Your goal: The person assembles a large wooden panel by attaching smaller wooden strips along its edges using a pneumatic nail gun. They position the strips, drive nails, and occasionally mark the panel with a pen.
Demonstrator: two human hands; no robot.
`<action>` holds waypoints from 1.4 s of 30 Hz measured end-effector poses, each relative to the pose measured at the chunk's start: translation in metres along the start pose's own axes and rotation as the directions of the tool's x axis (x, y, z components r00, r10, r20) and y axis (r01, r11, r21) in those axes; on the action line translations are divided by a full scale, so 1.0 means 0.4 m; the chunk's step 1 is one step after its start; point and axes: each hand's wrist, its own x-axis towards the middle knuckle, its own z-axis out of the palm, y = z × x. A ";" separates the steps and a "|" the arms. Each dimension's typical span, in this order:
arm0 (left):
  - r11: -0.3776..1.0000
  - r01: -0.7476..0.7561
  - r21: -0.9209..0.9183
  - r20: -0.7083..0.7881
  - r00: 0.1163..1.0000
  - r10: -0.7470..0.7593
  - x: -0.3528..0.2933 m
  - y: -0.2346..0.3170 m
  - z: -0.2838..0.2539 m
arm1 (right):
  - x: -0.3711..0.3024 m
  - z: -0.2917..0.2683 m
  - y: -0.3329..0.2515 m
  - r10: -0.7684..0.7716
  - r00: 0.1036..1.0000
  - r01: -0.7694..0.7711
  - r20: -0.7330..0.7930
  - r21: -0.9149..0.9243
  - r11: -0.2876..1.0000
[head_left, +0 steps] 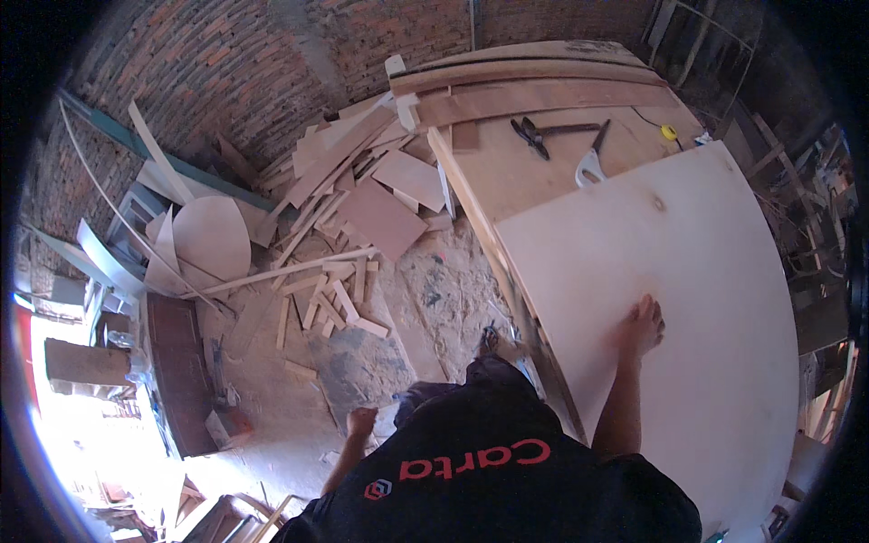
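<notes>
- Sheet of smooth, pale, large flat wood board: lies flat on my right, on top of a tan wooden workbench; it's my landmark for everything below.
- My right hand: over the middle of the sheet, fingers partly bent, nothing visible in it. Slightly blurred; can't tell whether they're spread or closed, or if they press on the surface or hover just above.
- My left hand: well left of the sheet, off it, curled into a narrow fist. No item shows; can't tell if something small is inside.
- Step, my judgement: feeling over or wiping the sheet's face with one hand, no tool in play.
- Next move, my judgement: more of the same calls for a flat right palm and light contact; shifting the sheet would call for both hands at its edges.
- Beyond the sheet's far edge: white-handled, dark-bladed saw, near it a black metal hand tool; near the far corner, a small rounded yellow object.
- Left of the sheet, on the floor: heap of short light-wood offcuts.
</notes>
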 end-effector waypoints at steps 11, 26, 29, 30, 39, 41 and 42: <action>0.908 -0.083 -0.410 -0.417 0.903 -0.106 0.549 0.378 -0.564 | 0.283 0.047 -0.243 -0.016 0.954 0.008 -0.298 -0.027 1.000; 0.576 -0.784 0.231 -0.235 0.529 0.815 1.297 1.081 -1.414 | 0.018 0.152 -0.776 0.285 0.921 -0.304 -0.265 -0.033 0.952; 0.451 -0.853 0.261 -0.219 0.403 0.889 1.390 1.145 -1.384 | 0.022 0.142 -0.790 0.300 0.918 -0.316 -0.260 -0.019 0.949; 0.431 -0.872 0.232 -0.221 0.384 0.896 1.394 1.173 -1.373 | 0.021 0.139 -0.792 0.315 0.916 -0.333 -0.250 -0.032 0.942; 0.212 -0.944 0.253 -0.175 0.170 0.970 1.441 1.315 -1.273 | 0.036 0.121 -0.813 0.314 0.900 -0.331 -0.302 -0.005 0.944; 0.185 -0.954 0.235 -0.160 0.150 0.976 1.457 1.330 -1.249 | 0.068 0.113 -0.801 0.348 0.871 -0.356 -0.346 0.043 0.933; 0.186 -0.958 0.218 -0.158 0.154 0.975 1.461 1.334 -1.242 | 0.094 0.114 -0.792 0.381 0.848 -0.380 -0.369 0.080 0.922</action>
